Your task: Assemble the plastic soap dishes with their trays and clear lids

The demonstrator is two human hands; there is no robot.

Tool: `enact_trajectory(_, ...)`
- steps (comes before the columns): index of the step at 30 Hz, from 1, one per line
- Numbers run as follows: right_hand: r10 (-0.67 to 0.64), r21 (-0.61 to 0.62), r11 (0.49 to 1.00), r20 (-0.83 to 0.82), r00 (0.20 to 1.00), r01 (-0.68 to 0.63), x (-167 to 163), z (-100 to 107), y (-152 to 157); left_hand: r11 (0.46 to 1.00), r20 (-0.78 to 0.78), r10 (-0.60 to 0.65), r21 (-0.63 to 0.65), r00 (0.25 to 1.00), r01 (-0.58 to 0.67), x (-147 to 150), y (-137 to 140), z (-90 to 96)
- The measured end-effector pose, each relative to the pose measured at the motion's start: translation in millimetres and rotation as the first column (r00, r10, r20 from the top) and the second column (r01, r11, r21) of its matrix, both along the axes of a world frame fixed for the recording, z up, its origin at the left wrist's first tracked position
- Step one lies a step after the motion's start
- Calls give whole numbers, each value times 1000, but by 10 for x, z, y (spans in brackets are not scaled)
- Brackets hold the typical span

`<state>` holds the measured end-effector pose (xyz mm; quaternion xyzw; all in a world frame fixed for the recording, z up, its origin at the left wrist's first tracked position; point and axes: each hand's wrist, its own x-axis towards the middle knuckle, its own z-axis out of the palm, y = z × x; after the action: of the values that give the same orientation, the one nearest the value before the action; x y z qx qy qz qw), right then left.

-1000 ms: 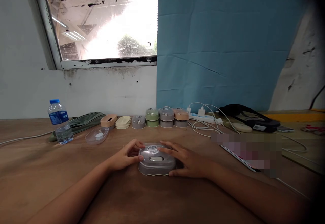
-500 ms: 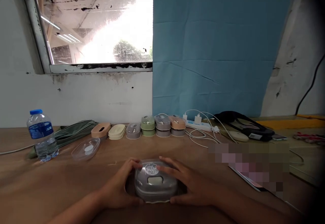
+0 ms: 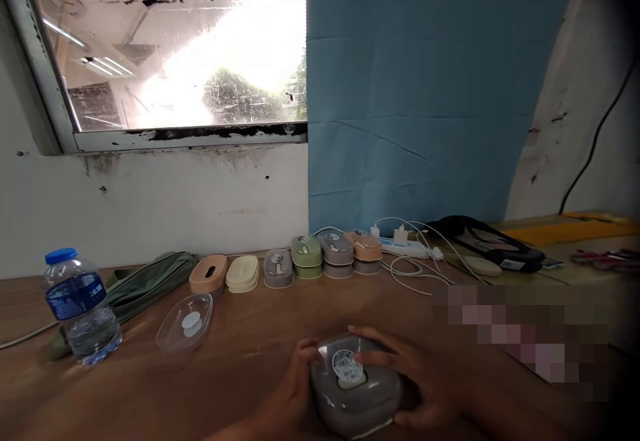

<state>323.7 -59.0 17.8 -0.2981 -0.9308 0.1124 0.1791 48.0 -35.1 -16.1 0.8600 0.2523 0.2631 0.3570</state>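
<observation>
A grey rounded plastic box with a clear domed lid and a round printed label is held between both hands near the front of the table. My left hand is closed against its left side, with the fingertips at the lid's upper left edge. On the other side, my right hand grips the box, its fingers over the top and its thumb low by the rim. A pale patch shows in the slot under the label. The box sits turned at a slight angle; its underside is hidden.
Along the back stand an orange box, stacked cream lids, a small grey box, and green, grey and orange boxes. A loose clear lid, water bottle and green bag lie left; a power strip stands right.
Both hands and the grey box have shifted right and nearer in the view, and the box has turned slightly. The camera view has also tilted a little. The hold is unchanged.
</observation>
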Motion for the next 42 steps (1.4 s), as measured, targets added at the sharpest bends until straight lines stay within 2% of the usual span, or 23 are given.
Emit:
enact_trajectory(3,7,-23,1000,-21,1000,-8,-122,5,41,997,-46,58,-55,997,-61,-38,-31,105)
enact_trajectory(5,-15,-21,1000,-46,999,14,-218,-20,73,994,-58,101,-46,993,-104,-105,-44,157)
enact_trajectory(8,-194,-9,981,-122,973,195,-325,-64,97,979,20,203,14,979,-203,-260,-20,226)
enact_trajectory(10,-290,-14,956,-159,944,292,-345,-58,75,941,126,326,52,937,-334,-366,55,277)
enact_trajectory(12,-284,-1,958,-140,949,286,-325,-15,21,856,237,486,68,841,-513,-432,200,337)
enact_trajectory(15,-164,51,985,-21,986,164,-258,59,-86,613,369,720,59,588,-788,-400,551,433)
enact_trajectory(18,-79,125,990,73,994,69,-192,43,-163,378,351,857,68,377,-923,-213,979,504)
enact_trajectory(19,-65,162,985,90,994,50,-174,11,-171,325,317,889,71,330,-943,-129,1112,518)
enact_trajectory(21,-28,265,964,115,993,-3,-142,-84,-159,270,214,937,64,277,-961,48,1335,526)
enact_trajectory(24,46,428,897,169,985,-115,-94,-251,-99,255,88,962,59,259,-965,277,1525,510)
enact_trajectory(27,69,489,859,180,981,-150,-33,-369,-64,245,50,967,74,249,-967,419,1571,487)
enact_trajectory(29,66,484,865,157,985,-135,9,-392,-72,245,40,968,83,249,-966,466,1560,467)
enact_trajectory(31,70,454,882,145,987,-129,37,-374,-92,278,41,958,97,283,-956,481,1539,434)
enact_trajectory(34,90,418,897,146,985,-144,33,-322,-118,382,83,914,160,398,-910,463,1512,361)
enact_trajectory(36,83,400,908,121,989,-125,-1,-301,-131,433,126,876,216,465,-875,438,1504,311)
enact_trajectory(38,50,389,918,77,996,-76,-45,-292,-151,450,150,857,248,493,-858,413,1505,275)
enact_trajectory(42,0,344,939,44,999,-15,-123,-238,-205,454,148,852,269,502,-850,373,1525,256)
